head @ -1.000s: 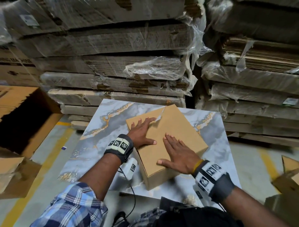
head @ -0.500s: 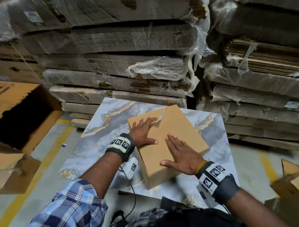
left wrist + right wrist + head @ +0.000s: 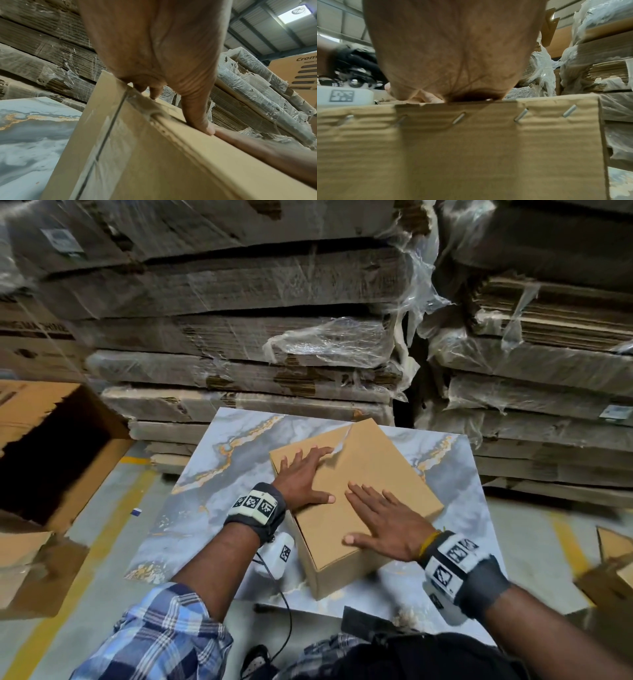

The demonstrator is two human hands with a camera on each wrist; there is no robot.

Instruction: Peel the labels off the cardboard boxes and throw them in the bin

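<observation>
A plain brown cardboard box (image 3: 376, 467) lies closed on a marble-patterned slab (image 3: 205, 508). My left hand (image 3: 303, 477) lies flat on the box's left top flap, fingers spread and straight. My right hand (image 3: 383, 518) presses flat on the right flap nearer to me. A strip of torn tape (image 3: 340, 448) shows at the far end of the top seam. In the left wrist view my fingers (image 3: 197, 108) rest along the box (image 3: 154, 162) top edge. The right wrist view shows the stapled side of the box (image 3: 453, 148) under my palm (image 3: 453, 54). No label shows.
Stacks of flattened, plastic-wrapped cardboard (image 3: 239, 337) rise right behind the slab and to the right (image 3: 531, 371). A large open carton (image 3: 51, 446) stands on the floor at the left. More cardboard (image 3: 613, 573) sits at the right edge. Yellow lines mark the floor.
Both hands stay flat on the box top; the view has shifted slightly, and the box has not visibly moved.
</observation>
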